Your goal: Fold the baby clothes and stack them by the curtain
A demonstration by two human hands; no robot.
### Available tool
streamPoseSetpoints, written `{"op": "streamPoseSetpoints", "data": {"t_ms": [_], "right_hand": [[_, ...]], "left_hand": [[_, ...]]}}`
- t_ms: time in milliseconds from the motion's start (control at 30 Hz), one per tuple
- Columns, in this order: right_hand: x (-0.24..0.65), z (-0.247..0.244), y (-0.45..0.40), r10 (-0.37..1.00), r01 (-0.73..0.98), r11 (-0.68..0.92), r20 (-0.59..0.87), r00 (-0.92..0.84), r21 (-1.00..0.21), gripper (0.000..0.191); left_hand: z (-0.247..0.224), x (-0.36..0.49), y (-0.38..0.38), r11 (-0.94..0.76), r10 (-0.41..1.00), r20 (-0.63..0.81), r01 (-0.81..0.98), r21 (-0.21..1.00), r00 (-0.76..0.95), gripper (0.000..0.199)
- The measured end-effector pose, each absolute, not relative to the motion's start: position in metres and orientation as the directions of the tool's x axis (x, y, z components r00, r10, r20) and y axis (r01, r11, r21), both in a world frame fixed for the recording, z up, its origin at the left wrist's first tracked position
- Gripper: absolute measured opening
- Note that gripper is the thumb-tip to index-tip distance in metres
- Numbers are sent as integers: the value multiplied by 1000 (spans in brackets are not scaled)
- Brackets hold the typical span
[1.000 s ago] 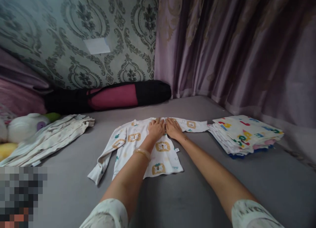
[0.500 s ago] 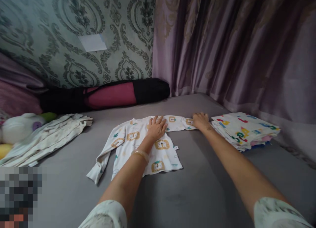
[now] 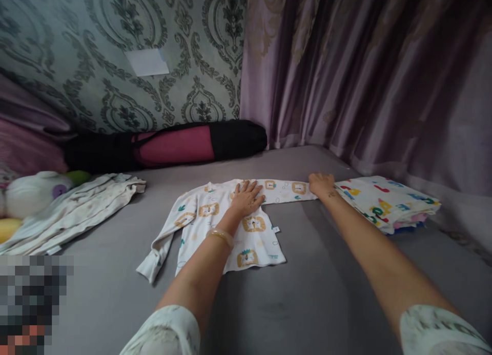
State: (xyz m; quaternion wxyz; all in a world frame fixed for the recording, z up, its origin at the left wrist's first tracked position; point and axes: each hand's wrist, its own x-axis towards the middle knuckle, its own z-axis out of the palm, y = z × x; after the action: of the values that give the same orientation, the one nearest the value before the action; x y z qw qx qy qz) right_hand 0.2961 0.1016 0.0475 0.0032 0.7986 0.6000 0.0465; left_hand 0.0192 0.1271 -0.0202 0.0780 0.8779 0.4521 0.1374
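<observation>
A small white long-sleeved shirt (image 3: pixel 230 242) printed with tan lion faces lies spread on the grey sheet (image 3: pixel 284 314). My left hand (image 3: pixel 248 197) presses flat on its upper right, near the shoulder, fingers spread. My right hand (image 3: pixel 323 184) is closed around the cuff of the right-hand sleeve, which stretches out straight and flat between my hands. The other sleeve slants down to the left, a little twisted near its cuff. A bangle circles my left wrist.
A folded stack of white cloth with colourful prints (image 3: pixel 392 198) sits just right of my right hand. Pale clothes (image 3: pixel 96 206) and a white plush toy (image 3: pixel 33 196) lie at left. A long black and pink bag (image 3: pixel 175 147) rests along the wall, beside the purple curtain (image 3: pixel 346 73).
My right hand has moved slightly right with the cuff, and the sleeve is now straighter and smoother. My left hand stays flat on the shirt.
</observation>
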Motion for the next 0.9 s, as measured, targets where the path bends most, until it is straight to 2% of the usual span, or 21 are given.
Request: {"op": "streamPoseSetpoints", "data": {"t_ms": [67, 133, 233, 267, 333, 433, 700, 900], "right_hand": [[279, 47, 100, 962, 959, -267, 88, 259, 98, 34], [253, 42, 98, 981, 977, -174, 107, 161, 121, 35], [208, 27, 94, 989, 990, 136, 65, -135, -23, 47], [195, 21, 94, 985, 980, 175, 26, -173, -99, 51], [178, 10, 94, 983, 966, 168, -35, -178, -199, 57], [180, 1, 95, 990, 969, 97, -82, -119, -229, 61], [236, 5, 88, 971, 973, -227, -90, 222, -42, 61], [235, 14, 93, 980, 980, -193, -43, 195, 41, 59]], "left_hand": [[-21, 19, 128, -580, 814, 170, 770, 264, 555, 54], [-21, 20, 128, -577, 817, 166, 772, 267, 553, 53], [-19, 20, 127, -570, 821, 157, 776, 270, 549, 53], [-19, 20, 126, -567, 823, 152, 778, 269, 547, 53], [-17, 21, 125, -565, 824, 142, 781, 267, 548, 54], [-13, 20, 123, -566, 823, 128, 782, 262, 553, 54], [-11, 20, 122, -580, 812, 111, 768, 271, 573, 56], [2, 2, 124, -534, 834, 71, 769, 351, 547, 55]]}}
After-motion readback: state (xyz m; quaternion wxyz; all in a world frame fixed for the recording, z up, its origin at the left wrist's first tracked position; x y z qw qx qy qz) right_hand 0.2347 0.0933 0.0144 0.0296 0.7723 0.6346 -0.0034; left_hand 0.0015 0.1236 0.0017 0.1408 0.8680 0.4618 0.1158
